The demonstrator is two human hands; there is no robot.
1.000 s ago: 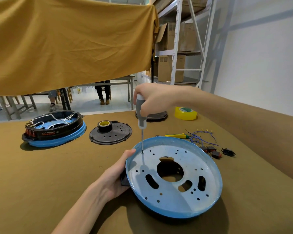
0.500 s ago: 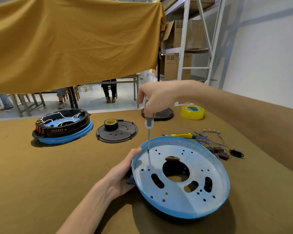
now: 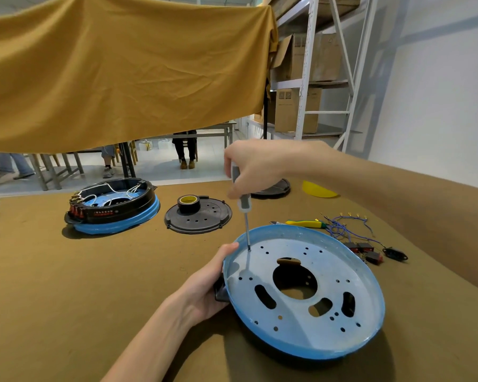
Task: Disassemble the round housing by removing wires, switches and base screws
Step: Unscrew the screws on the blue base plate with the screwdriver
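I see one wrinkled mustard cloth (image 3: 122, 73) hanging far across, and two round housings: a wired one (image 3: 112, 206) far left, and a smooth blue-rimmed one (image 3: 304, 293) near right, tilted, its grey plate perforated. My left hand (image 3: 204, 288) grips its left rim; my right hand (image 3: 255, 166), fingers curled, holds one grey-handled screwdriver (image 3: 244, 213) upright, tip on the plate.

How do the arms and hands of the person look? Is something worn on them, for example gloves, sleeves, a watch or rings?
Both arms are bare as far as the picture shows them: no sleeve is visible on either forearm. The left hand and the right hand wear no gloves. No watch, bracelet or ring is visible on the wrists and the fingers that show. No markings appear.
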